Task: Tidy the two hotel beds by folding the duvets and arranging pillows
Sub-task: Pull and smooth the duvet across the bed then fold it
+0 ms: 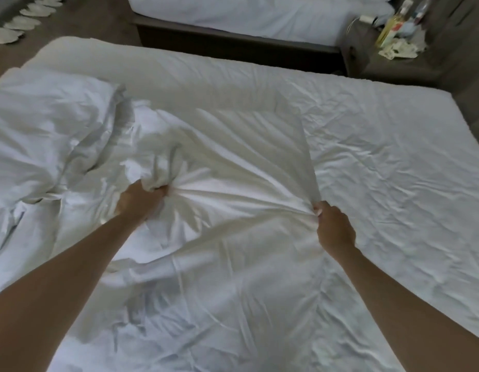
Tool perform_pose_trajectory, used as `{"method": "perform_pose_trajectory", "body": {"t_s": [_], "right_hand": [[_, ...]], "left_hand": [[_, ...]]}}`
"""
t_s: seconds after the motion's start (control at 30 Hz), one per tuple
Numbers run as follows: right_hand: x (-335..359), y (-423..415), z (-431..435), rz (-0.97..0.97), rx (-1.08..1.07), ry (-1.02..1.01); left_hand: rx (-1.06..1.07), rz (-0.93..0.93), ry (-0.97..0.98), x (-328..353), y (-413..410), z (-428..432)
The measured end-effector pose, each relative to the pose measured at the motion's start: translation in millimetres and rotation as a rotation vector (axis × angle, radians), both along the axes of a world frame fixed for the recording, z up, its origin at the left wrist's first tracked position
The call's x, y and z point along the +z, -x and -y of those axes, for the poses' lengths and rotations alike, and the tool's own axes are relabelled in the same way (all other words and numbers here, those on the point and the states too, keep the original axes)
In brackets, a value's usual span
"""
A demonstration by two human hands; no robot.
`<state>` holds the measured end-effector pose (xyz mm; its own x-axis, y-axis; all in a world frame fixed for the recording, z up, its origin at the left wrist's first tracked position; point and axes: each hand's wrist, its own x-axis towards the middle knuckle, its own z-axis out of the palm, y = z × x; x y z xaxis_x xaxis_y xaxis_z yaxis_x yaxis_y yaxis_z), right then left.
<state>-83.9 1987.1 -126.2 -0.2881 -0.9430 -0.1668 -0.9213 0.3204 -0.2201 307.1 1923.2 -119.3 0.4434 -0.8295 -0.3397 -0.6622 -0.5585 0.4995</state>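
While both bare arms are reaching forward over the near bed [394,162], the left hand [138,201] is gripping a gathered bunch of the white duvet [227,157], its fingers [160,190] curled tight round the cloth so that creases are fanning out from the fist. The right hand [335,226] is pinching the duvet's straight edge, its fingers [317,210] closed on the fabric where that edge is meeting the wrinkled sheet. Between the two sets of fingers the duvet is lying stretched in taut folds; left of the left fingers it is heaping up in a loose, rumpled mound. Right of the right fingers the bare sheet is spreading out, creased all over. Beyond the fingers, past a strip of dark floor, a second bed [246,17] is standing with white bedding on a dark frame. Far right of it, a nightstand [372,57] is carrying bottles [391,25] and crumpled papers. Far left, pale flat shapes [21,21] are lining the floor; I cannot tell what they are.
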Motion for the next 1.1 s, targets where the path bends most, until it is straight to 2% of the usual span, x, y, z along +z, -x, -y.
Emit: {"method": "perform_pose_trajectory", "body": {"t_s": [0.07, 0.13, 0.27, 0.33, 0.4, 0.47, 0.63, 0.73, 0.8, 0.9, 0.97, 1.03, 1.1], "right_hand": [[-7, -7, -13, 0.098, 0.059, -0.053], [-9, -18, -25, 0.167, 0.057, -0.005], [-8, -34, -37, 0.151, 0.210, 0.080], [-6, -40, -39, 0.199, 0.299, -0.006], [-5, -46, -43, 0.240, 0.325, -0.210], [-3, -53, -49, 0.246, 0.309, -0.310], [-4, -70, -68, 0.171, 0.320, -0.206], [-3, -75, -89, 0.169, 0.373, -0.082], [-2, -82, -109, 0.212, 0.405, -0.077], [-1, -96, -144, 0.256, 0.434, -0.261], [-4, -102, -166, 0.226, 0.479, -0.442], [-10, -105, -186, 0.133, 0.543, -0.602], [-18, -106, -205, -0.003, 0.596, -0.667]], "left_hand": [[0.027, 0.052, 0.021, -8, -15, -9], [0.003, 0.085, 0.045, -9, -19, -11], [-0.072, 0.260, 0.134, 11, -22, 7], [-0.046, 0.300, 0.148, 16, -37, 18], [-0.018, 0.321, 0.017, 7, -58, 20], [-0.013, 0.302, -0.117, -7, -68, 10], [-0.077, 0.235, -0.050, -29, -71, -29], [-0.100, 0.237, -0.098, -25, -76, -53], [-0.099, 0.171, -0.146, -21, -81, -75], [-0.063, 0.046, -0.205, -26, -98, -122], [-0.092, 0.055, -0.231, -33, -104, -157], [-0.090, 0.132, -0.279, -41, -107, -190], [0.050, 0.166, -0.319, -49, -109, -216]]}}
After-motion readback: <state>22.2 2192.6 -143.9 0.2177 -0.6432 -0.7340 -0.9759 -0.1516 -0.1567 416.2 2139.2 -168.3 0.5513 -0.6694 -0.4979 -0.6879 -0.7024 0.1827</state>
